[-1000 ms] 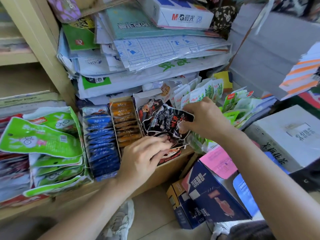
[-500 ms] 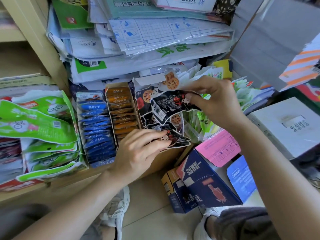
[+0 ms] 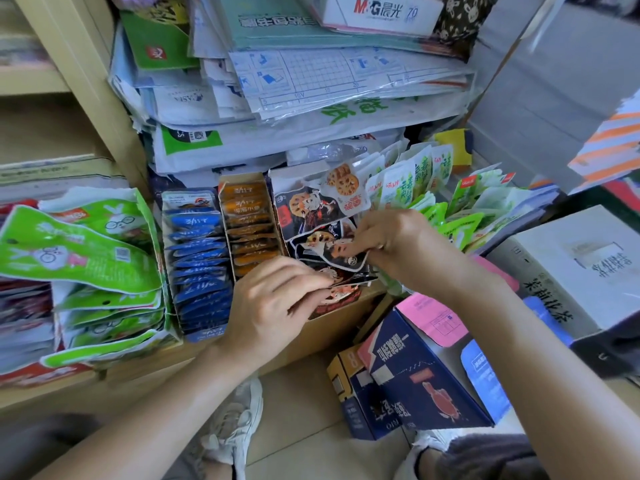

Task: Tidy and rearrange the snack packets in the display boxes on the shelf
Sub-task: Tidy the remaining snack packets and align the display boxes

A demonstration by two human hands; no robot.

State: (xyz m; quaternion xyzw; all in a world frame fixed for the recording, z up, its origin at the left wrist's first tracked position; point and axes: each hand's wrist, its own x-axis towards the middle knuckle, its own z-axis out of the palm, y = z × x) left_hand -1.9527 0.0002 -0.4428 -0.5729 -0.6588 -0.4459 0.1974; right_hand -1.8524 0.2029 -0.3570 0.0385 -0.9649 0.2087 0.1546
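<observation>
Cream shelf (image 3: 79, 81), tiled floor (image 3: 298, 431). Paper stacks (image 3: 329, 81) at 12, blue carton (image 3: 415, 375) at 5. L hand (image 3: 273, 306) grips black packets (image 3: 311, 220); R hand (image 3: 391, 240) pinches one.

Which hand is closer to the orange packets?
Left. The left hand sits at the near end of the orange packets; the right hand pinches a black packet further right.

On the shelf (image 3: 138, 374) I see three display boxes side by side: left box (image 3: 199, 265), middle box (image 3: 249, 233), and right box (image 3: 298, 176) holding lotus-root packets (image 3: 311, 206). Paper stacks (image 3: 311, 109) lie behind and above them. A carton (image 3: 419, 372) stands on the floor below.
</observation>
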